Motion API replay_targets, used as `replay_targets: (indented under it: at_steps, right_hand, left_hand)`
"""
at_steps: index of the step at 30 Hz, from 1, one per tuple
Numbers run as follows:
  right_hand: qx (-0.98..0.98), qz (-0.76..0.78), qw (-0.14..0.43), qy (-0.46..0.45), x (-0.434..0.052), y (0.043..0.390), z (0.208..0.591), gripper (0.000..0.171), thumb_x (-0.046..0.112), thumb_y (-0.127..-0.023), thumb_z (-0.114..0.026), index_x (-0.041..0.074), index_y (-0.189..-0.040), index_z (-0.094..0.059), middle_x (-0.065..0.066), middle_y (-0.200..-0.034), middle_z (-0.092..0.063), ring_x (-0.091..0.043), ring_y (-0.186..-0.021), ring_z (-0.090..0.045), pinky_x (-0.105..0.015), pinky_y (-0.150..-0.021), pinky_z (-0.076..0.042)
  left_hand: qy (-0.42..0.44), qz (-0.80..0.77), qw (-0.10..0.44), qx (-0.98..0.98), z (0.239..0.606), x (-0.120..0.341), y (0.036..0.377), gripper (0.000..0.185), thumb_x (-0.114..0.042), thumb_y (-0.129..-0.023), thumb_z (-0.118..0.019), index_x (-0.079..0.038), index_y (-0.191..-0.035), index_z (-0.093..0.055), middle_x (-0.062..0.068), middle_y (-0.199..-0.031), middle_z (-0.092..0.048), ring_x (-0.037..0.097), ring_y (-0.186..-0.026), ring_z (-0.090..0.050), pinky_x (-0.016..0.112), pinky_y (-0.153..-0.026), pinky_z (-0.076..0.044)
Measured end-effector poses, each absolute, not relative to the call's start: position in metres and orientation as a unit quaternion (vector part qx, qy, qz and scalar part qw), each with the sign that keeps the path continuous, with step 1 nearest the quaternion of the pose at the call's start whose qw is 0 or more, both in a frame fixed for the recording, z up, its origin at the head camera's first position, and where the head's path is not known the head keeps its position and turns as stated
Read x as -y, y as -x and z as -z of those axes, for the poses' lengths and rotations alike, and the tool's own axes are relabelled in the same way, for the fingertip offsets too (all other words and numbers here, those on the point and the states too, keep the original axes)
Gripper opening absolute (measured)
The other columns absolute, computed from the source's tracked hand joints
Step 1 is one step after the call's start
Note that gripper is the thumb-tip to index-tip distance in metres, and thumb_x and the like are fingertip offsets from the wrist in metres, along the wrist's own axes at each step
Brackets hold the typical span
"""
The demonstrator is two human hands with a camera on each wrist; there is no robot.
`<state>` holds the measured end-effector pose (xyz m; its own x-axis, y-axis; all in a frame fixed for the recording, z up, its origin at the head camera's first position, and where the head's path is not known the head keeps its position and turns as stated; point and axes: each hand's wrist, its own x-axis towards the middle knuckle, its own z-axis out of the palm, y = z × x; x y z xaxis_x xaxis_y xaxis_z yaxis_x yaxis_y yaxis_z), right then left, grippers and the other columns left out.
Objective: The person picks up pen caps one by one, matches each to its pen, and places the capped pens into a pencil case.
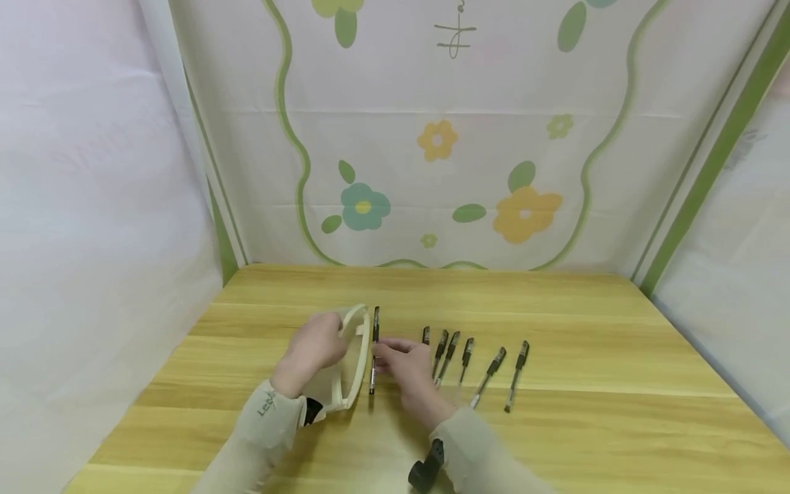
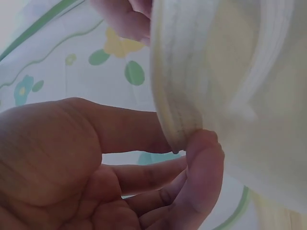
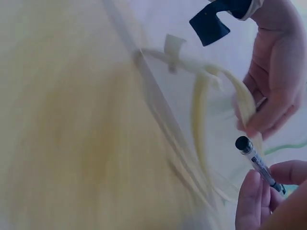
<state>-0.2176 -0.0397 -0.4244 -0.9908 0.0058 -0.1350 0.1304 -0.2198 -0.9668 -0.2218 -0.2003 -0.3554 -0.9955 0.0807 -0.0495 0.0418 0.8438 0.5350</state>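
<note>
The pale pouch [image 1: 365,360] sits at left of centre on the wooden table [image 1: 586,312], its mouth gaping toward the right; from where I stand I can't make out whether anything lies inside. The left hand [image 1: 313,346] covers part of its near side, thumb and a bent finger pinching the stitched edge, the other fingers loosely bent below. The right hand [image 1: 407,367] has its thumb and fingertips closed around one black-and-clear pen [image 1: 375,331], which stands lengthwise just beside the pouch's mouth, its middle partly hidden by those fingers. Six more pens [image 1: 520,374] lie fanned out to the right; the right hand hides the lower part of the nearest one. Up close from the left wrist, the right hand is cut off at the top edge, while the table looks blurred from the right wrist. Both sleeves [image 1: 265,422] run out of sight at the bottom.
</note>
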Motion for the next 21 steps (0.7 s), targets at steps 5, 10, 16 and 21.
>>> replay_targets:
  at_steps: [5,10,16,21]
  right_hand:
    - [-0.621,0.78,0.055,-0.051,0.048,0.219,0.427,0.023,0.0,-0.083,-0.074,-0.011,-0.103,-0.07,-0.019,-0.092,-0.07,-0.016,-0.062,-0.066,-0.031,-0.064,-0.058]
    - [-0.624,0.776,0.085,-0.018,0.049,0.226,0.429,0.026,0.0,-0.085,-0.074,-0.011,-0.108,-0.068,-0.023,-0.096,-0.07,-0.022,-0.071,-0.071,-0.034,-0.072,-0.058]
    - [-0.652,0.749,0.102,0.056,0.037,0.234,0.428,0.03,0.005,-0.088,-0.074,-0.012,-0.111,-0.066,-0.022,-0.099,-0.069,-0.029,-0.081,-0.07,-0.04,-0.079,-0.057]
    - [-0.737,0.669,0.059,0.071,0.0,0.24,0.416,0.025,0.009,-0.09,-0.073,-0.006,-0.109,-0.068,-0.013,-0.094,-0.069,-0.035,-0.084,-0.067,-0.042,-0.076,-0.057]
  left_hand:
    - [-0.056,-0.28,0.017,-0.958,0.353,0.198,0.221,0.026,0.008,-0.076,-0.057,0.007,-0.1,-0.066,0.018,-0.091,-0.067,0.015,-0.051,-0.05,0.022,-0.042,-0.039]
    - [-0.074,-0.289,0.02,-0.954,0.353,0.195,0.221,0.024,0.007,-0.081,-0.057,0.008,-0.103,-0.067,0.009,-0.073,-0.061,0.01,-0.045,-0.039,0.02,-0.04,-0.031]
    - [-0.072,-0.299,0.019,-0.951,0.351,0.197,0.221,0.026,0.009,-0.081,-0.054,0.009,-0.105,-0.066,0.004,-0.065,-0.054,0.01,-0.045,-0.042,0.02,-0.04,-0.032]
    - [-0.064,-0.302,0.023,-0.951,0.35,0.198,0.223,0.039,0.009,-0.082,-0.053,0.011,-0.121,-0.061,0.024,-0.106,-0.066,0.016,-0.054,-0.054,0.023,-0.045,-0.044]
